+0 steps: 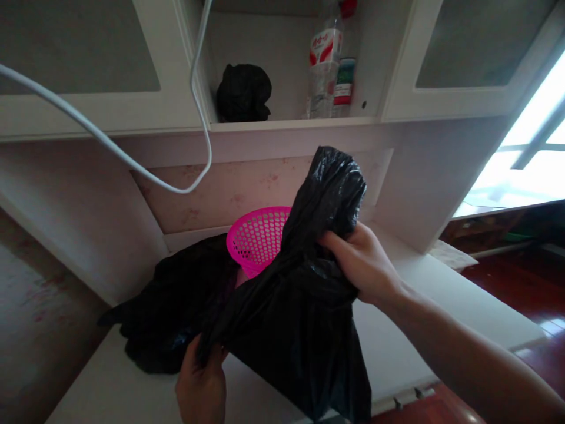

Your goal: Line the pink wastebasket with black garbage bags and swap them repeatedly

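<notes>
A black plastic bag (304, 330) hangs between my two hands, stretched at a slant over the white desktop. My right hand (364, 262) is closed around its bunched upper part, thumb on top. At the lower left, my left hand (203, 377) pinches another edge of the bag; some of its fingertips are hidden behind the plastic. Behind the bag stands a bright pink perforated basket (256, 238), partly covered by it. Left of the basket, a second black plastic bag (176, 300) lies crumpled on the desktop.
Above is an open shelf (291, 122) holding a black bundle (243, 93), a clear plastic bottle (324, 73) and another bottle (345, 82) behind it. A white cable (176, 189) dangles in front at the upper left. White desktop (397, 347) extends to the right, towards a window (529, 153).
</notes>
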The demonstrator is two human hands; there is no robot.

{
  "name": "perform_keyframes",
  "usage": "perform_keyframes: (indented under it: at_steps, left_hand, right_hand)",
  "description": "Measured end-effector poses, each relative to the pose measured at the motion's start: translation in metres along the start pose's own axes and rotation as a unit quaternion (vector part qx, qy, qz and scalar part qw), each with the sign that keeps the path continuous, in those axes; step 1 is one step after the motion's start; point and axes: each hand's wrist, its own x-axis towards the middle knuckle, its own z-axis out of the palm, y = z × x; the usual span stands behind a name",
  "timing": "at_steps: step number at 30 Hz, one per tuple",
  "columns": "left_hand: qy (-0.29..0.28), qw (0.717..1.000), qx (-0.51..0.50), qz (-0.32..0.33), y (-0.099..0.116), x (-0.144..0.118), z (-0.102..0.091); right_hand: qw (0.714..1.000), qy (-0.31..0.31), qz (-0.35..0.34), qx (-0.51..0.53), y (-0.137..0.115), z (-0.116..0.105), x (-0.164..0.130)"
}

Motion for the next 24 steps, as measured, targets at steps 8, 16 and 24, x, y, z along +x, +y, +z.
perform_keyframes:
  at_steps: [8,16,24]
  left_hand:
    - [-0.062,0.998,0.001,0.015,-0.042,0.019,0.019]
    - [-0.104,0.994,0.033,0.021,-0.063,0.034,0.005]
    - [-0.026,0.977,0.134,0.163,-0.016,0.029,-0.009]
  right_hand:
    - [0.985,-0.125,-0.058,-0.104,0.015,0.031,0.043]
    - [0.962,-0.233,-0.042,-0.139,0.044,0.038,0.042]
    - [0.958,-0.219,-0.053,-0.180,0.053,0.023,0.010]
